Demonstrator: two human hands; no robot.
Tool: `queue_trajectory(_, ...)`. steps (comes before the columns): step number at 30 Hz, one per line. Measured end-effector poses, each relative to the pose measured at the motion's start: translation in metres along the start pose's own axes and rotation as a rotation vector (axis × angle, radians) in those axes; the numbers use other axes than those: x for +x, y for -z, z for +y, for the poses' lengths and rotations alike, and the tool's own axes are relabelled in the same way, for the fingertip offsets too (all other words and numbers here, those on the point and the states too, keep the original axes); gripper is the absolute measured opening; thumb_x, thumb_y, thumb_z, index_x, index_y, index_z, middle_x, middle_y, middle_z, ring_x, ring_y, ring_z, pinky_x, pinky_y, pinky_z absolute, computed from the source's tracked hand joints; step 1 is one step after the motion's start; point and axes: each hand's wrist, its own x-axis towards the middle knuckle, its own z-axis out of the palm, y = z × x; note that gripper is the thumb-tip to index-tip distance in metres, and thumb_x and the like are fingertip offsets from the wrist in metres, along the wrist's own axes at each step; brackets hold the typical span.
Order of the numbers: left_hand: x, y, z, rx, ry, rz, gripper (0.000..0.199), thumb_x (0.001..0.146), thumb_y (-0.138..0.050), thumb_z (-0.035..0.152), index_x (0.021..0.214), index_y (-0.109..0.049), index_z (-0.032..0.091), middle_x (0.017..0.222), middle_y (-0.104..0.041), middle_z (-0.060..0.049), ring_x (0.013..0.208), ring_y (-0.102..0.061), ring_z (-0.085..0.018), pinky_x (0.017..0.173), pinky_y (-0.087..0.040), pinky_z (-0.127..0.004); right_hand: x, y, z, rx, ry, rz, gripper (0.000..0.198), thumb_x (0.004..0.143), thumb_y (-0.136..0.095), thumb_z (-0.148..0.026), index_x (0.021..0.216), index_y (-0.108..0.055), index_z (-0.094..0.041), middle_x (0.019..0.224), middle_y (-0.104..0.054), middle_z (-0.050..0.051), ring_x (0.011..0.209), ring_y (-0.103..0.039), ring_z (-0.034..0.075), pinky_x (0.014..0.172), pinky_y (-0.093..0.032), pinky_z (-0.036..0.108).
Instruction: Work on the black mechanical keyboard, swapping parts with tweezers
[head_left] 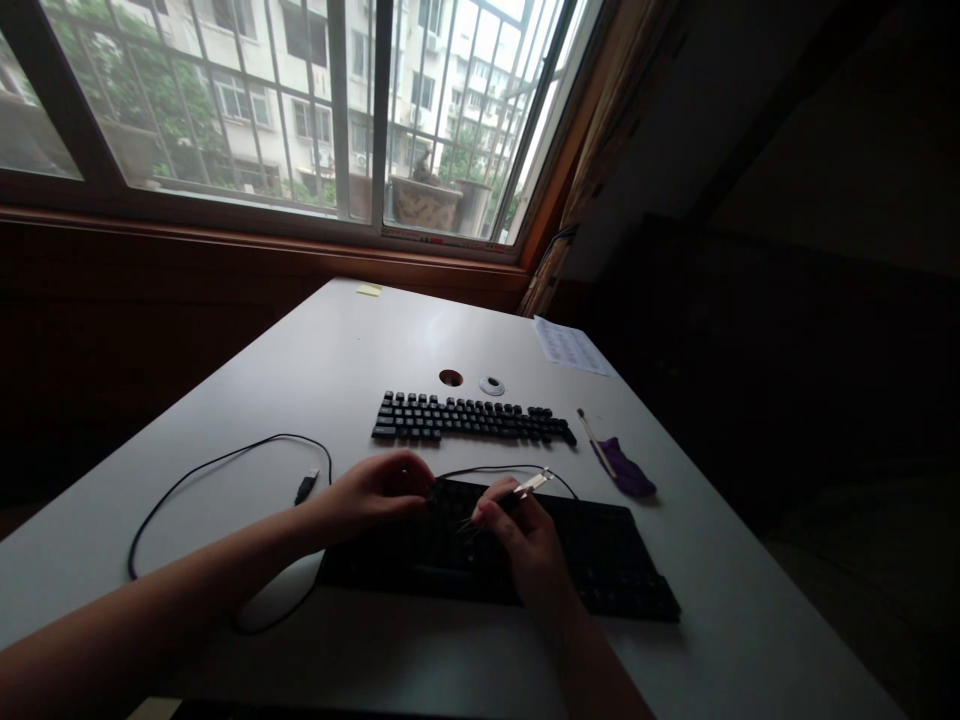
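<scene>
A black keyboard [615,560] lies on the white table in front of me, its surface dark and partly hidden under both hands. My right hand [525,535] is closed around what looks like a wire keycap puller [514,497]; its thin wires point down at the keyboard, and a pale, shiny end sticks out above the fingers. My left hand [386,490] is at the keyboard's far edge, left of the puller, with thumb and fingers curled together; whatever they pinch is too dark to make out. Beyond the keyboard, black keycaps [472,420] stand in rows on the table.
A black cable with a USB plug [306,487] loops across the left side. To the right, a thin brush-like stick [598,445] rests by a purple cloth [630,470]. Further back are a table hole [451,378], its round cover [492,385], printed paper [571,347] and a yellow note [368,290].
</scene>
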Motion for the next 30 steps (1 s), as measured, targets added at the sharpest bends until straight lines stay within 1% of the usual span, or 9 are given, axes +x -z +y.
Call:
queue_trajectory(5, 0.0, 0.002, 0.002, 0.048, -0.015, 0.074, 0.029, 0.083, -0.076, 0.031, 0.104, -0.062, 0.015, 0.099, -0.066, -0.006, 0.093, -0.063, -0.019, 0.085, -0.052, -0.034, 0.0, 0.0, 0.005, -0.007, -0.016, 0.047, 0.015, 0.095, -0.059, -0.032, 0.085, -0.06, -0.022, 0.081, -0.058, 0.0, 0.076, -0.053, 0.016, 0.074, -0.042, 0.028)
queue_trajectory(8, 0.001, 0.003, 0.002, 0.05, -0.022, 0.07, 0.03, 0.083, -0.075, 0.03, 0.104, -0.062, 0.015, 0.1, -0.065, -0.006, 0.092, -0.063, -0.019, 0.085, -0.052, -0.034, 0.0, 0.0, 0.005, -0.03, -0.019, 0.07, 0.016, 0.097, -0.056, -0.032, 0.085, -0.059, -0.022, 0.081, -0.059, 0.0, 0.078, -0.053, 0.016, 0.077, -0.041, 0.029)
queue_trajectory(12, 0.001, 0.003, 0.0, 0.057, -0.046, 0.045, 0.028, 0.084, -0.074, 0.03, 0.104, -0.061, 0.015, 0.099, -0.064, -0.006, 0.091, -0.062, -0.018, 0.084, -0.051, -0.033, 0.001, -0.002, 0.006, -0.029, -0.023, 0.051, 0.013, 0.098, -0.055, -0.032, 0.09, -0.058, -0.022, 0.081, -0.062, 0.0, 0.08, -0.055, 0.017, 0.08, -0.041, 0.031)
queue_trajectory(15, 0.002, 0.002, -0.003, 0.065, -0.068, 0.029, 0.027, 0.085, -0.074, 0.028, 0.105, -0.06, 0.015, 0.098, -0.064, -0.005, 0.09, -0.061, -0.017, 0.082, -0.05, -0.031, -0.001, -0.003, 0.009, 0.0, -0.047, 0.021, 0.009, 0.098, -0.055, -0.032, 0.096, -0.057, -0.023, 0.076, -0.062, -0.001, 0.076, -0.056, 0.016, 0.076, -0.042, 0.03)
queue_trajectory(17, 0.002, 0.001, -0.005, 0.068, -0.068, 0.016, 0.027, 0.085, -0.074, 0.026, 0.105, -0.06, 0.015, 0.097, -0.064, -0.005, 0.089, -0.061, -0.016, 0.081, -0.05, -0.03, -0.003, -0.003, 0.01, 0.007, -0.072, -0.015, 0.009, 0.098, -0.054, -0.032, 0.1, -0.058, -0.023, 0.071, -0.059, -0.002, 0.068, -0.054, 0.015, 0.068, -0.042, 0.027)
queue_trajectory(19, 0.003, 0.001, -0.007, 0.052, -0.06, -0.003, 0.028, 0.084, -0.075, 0.025, 0.105, -0.059, 0.015, 0.097, -0.065, -0.005, 0.09, -0.062, -0.016, 0.082, -0.05, -0.03, -0.004, -0.003, 0.009, -0.022, -0.078, -0.048, 0.011, 0.099, -0.053, -0.031, 0.102, -0.06, -0.024, 0.071, -0.055, -0.003, 0.061, -0.051, 0.013, 0.059, -0.04, 0.025)
queue_trajectory(21, 0.003, 0.001, -0.009, 0.025, -0.062, -0.027, 0.029, 0.083, -0.076, 0.024, 0.104, -0.058, 0.015, 0.097, -0.067, -0.005, 0.091, -0.063, -0.017, 0.083, -0.05, -0.031, -0.003, -0.002, 0.006, -0.106, -0.018, -0.077, 0.012, 0.098, -0.054, -0.029, 0.1, -0.064, -0.024, 0.078, -0.056, -0.001, 0.063, -0.052, 0.012, 0.058, -0.041, 0.025)
queue_trajectory(25, 0.004, 0.001, -0.01, 0.056, -0.065, -0.038, 0.027, 0.083, -0.076, 0.027, 0.1, -0.059, 0.015, 0.096, -0.068, -0.005, 0.088, -0.063, -0.016, 0.08, -0.051, -0.03, -0.001, -0.003, 0.002, -0.269, 0.159, -0.115, 0.013, 0.095, -0.06, -0.021, 0.099, -0.071, -0.025, 0.086, -0.059, 0.001, 0.078, -0.058, 0.015, 0.07, -0.046, 0.027)
queue_trajectory(30, 0.003, -0.001, -0.007, 0.116, -0.075, -0.045, 0.025, 0.084, -0.076, 0.029, 0.097, -0.061, 0.014, 0.093, -0.069, -0.005, 0.084, -0.063, -0.016, 0.076, -0.05, -0.028, -0.002, -0.01, 0.007, -0.341, 0.221, -0.161, 0.022, 0.088, -0.068, -0.016, 0.107, -0.072, -0.026, 0.082, -0.058, 0.0, 0.071, -0.058, 0.013, 0.063, -0.046, 0.025)
